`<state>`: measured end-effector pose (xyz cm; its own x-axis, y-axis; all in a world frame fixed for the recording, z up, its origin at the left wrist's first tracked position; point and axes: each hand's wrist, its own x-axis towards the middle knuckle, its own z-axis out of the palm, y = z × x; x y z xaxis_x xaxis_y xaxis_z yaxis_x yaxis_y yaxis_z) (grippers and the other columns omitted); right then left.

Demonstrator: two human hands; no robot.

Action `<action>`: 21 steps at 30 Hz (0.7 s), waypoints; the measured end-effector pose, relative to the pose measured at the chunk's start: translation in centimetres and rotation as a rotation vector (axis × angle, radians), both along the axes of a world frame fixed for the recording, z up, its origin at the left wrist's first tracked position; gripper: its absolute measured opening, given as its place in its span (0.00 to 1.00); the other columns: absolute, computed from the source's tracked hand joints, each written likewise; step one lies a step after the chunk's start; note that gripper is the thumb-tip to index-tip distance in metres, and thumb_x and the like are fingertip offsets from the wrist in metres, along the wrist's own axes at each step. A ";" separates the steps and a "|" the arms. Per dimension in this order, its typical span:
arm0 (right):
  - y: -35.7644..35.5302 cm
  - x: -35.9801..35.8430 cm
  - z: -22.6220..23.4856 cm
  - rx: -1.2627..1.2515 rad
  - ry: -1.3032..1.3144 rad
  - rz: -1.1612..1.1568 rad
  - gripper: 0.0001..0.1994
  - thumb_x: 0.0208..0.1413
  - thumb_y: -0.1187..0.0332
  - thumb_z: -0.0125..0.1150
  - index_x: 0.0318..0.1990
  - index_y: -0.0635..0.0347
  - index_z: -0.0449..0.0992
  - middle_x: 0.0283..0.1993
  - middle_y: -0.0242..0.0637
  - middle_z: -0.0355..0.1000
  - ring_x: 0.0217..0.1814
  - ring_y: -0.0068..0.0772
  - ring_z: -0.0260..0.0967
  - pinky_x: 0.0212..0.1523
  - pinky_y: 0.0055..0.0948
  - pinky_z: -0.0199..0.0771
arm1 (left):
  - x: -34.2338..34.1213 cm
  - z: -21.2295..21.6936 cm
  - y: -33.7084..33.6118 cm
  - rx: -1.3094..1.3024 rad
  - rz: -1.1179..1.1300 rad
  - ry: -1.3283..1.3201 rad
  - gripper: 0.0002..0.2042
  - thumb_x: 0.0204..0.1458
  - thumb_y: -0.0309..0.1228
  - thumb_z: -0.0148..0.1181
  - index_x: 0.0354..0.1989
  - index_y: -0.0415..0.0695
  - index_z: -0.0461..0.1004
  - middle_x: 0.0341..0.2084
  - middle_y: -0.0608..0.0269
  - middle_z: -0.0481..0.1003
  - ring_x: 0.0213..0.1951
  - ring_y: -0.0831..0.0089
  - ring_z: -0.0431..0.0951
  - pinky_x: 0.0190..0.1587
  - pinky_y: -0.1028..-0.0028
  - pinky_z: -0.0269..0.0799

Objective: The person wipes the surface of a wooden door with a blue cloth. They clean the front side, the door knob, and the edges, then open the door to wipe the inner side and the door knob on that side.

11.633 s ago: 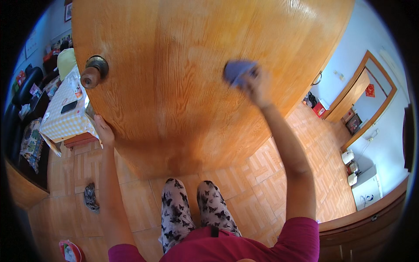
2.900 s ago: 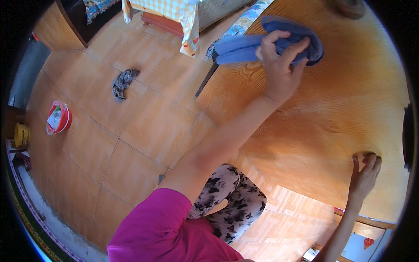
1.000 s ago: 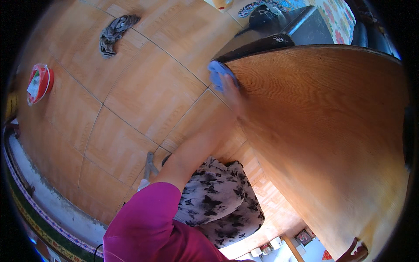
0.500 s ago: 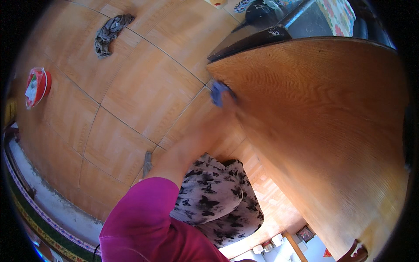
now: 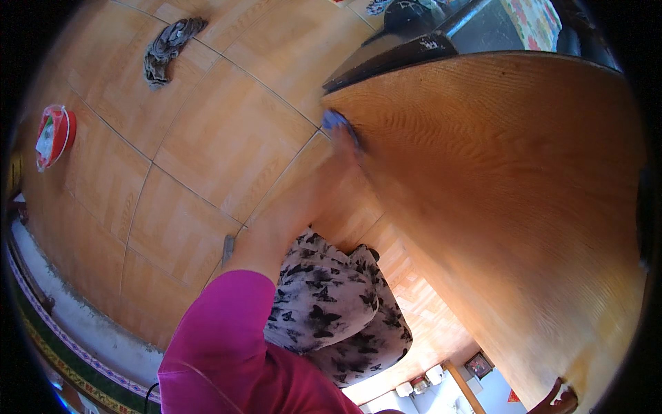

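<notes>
My left hand (image 5: 347, 140), at the end of a magenta-sleeved arm, is closed on a blue cloth (image 5: 336, 121). It presses the cloth to the left edge of a large wooden door panel (image 5: 496, 159), close to its far corner. Motion smears the hand and the cloth. At the near end of the same panel, low on the right, my right hand (image 5: 560, 399) grips the edge with its fingers. Most of that hand is cut off by the picture's rim.
Past the panel's far edge stands dark furniture (image 5: 393, 58) with a flowered cloth (image 5: 531, 24). A crumpled grey rag (image 5: 171, 50) and a red bucket (image 5: 67, 134) are on the tiled floor (image 5: 227, 124). My patterned trousers (image 5: 324, 297) show below my arm.
My left hand and the blue cloth have moved slightly farther away and to the left, along the panel's edge. The right hand stays at the near end.
</notes>
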<state>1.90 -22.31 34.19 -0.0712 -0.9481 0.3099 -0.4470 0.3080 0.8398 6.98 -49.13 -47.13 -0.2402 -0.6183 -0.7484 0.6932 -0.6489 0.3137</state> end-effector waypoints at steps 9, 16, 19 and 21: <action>1.8 -0.7 -0.2 -0.035 0.005 -0.081 0.24 0.48 0.55 0.79 0.35 0.62 0.70 0.35 0.39 0.65 0.32 0.36 0.65 0.30 0.32 0.71 | 3.7 -2.1 -4.2 -0.026 -0.122 -0.257 0.32 0.67 0.52 0.38 0.76 0.48 0.51 0.73 0.54 0.56 0.70 0.54 0.59 0.65 0.49 0.61; 0.5 -2.0 -1.0 -0.038 -0.041 -0.072 0.24 0.48 0.55 0.79 0.36 0.62 0.70 0.35 0.38 0.65 0.34 0.35 0.65 0.32 0.33 0.72 | -6.8 -5.1 14.9 -0.131 -0.081 -0.107 0.24 0.68 0.47 0.38 0.65 0.45 0.64 0.52 0.58 0.75 0.52 0.61 0.75 0.50 0.53 0.74; 1.3 -0.9 0.1 0.024 0.021 -0.107 0.25 0.48 0.54 0.79 0.36 0.62 0.70 0.35 0.38 0.65 0.32 0.36 0.65 0.31 0.34 0.71 | -10.3 -0.1 19.1 0.174 -0.224 0.094 0.20 0.68 0.42 0.41 0.63 0.48 0.64 0.51 0.59 0.76 0.49 0.61 0.77 0.49 0.54 0.76; 1.3 -0.8 0.0 -0.017 -0.067 -0.073 0.25 0.48 0.52 0.78 0.36 0.62 0.69 0.34 0.38 0.65 0.31 0.37 0.65 0.31 0.35 0.71 | -9.6 1.7 18.6 0.271 -0.156 0.259 0.16 0.68 0.40 0.40 0.58 0.50 0.66 0.45 0.61 0.75 0.42 0.63 0.77 0.42 0.57 0.77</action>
